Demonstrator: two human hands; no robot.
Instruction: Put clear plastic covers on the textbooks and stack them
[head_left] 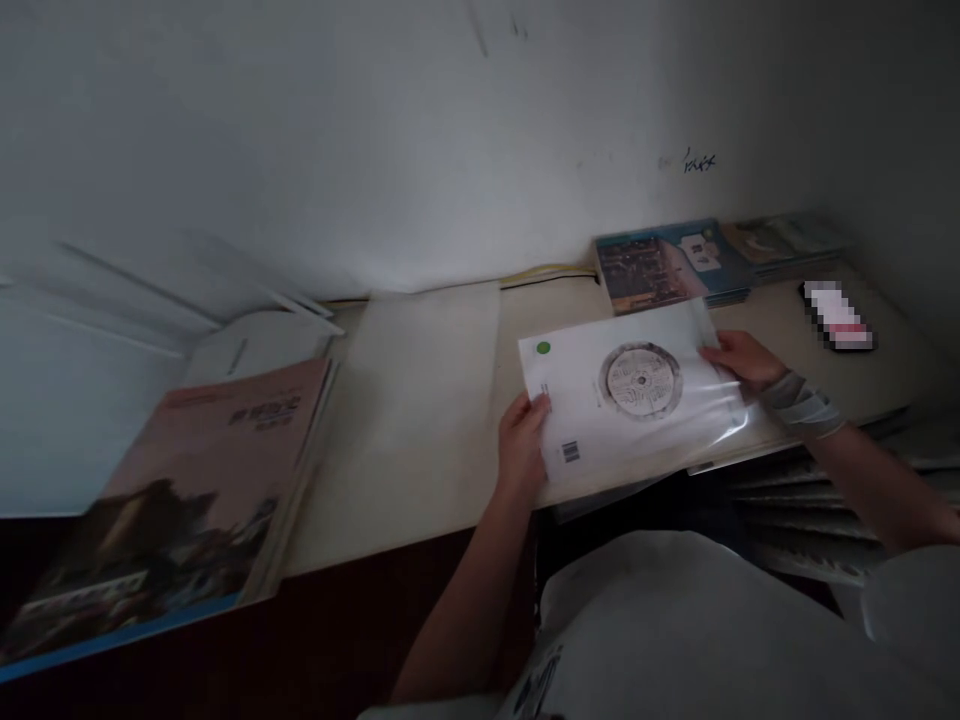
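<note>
Between my two hands is a white book (577, 400) with a round grey emblem, a green dot and a barcode on the side that shows. Clear plastic film covers part of it and shines near its right end. My left hand (523, 440) grips the left edge, thumb on top. At the opposite edge my right hand (746, 360) pinches the book and film, its fingers partly hidden underneath. A translucent sheet (427, 370) lies flat on the table to the left of the book.
A stack of books with a pinkish cover (217, 440) lies at the left. Blue-covered books (701, 265) are piled against the wall. A phone (838, 318) rests at the right. Stacked paper edges (810, 520) show below the table on the right.
</note>
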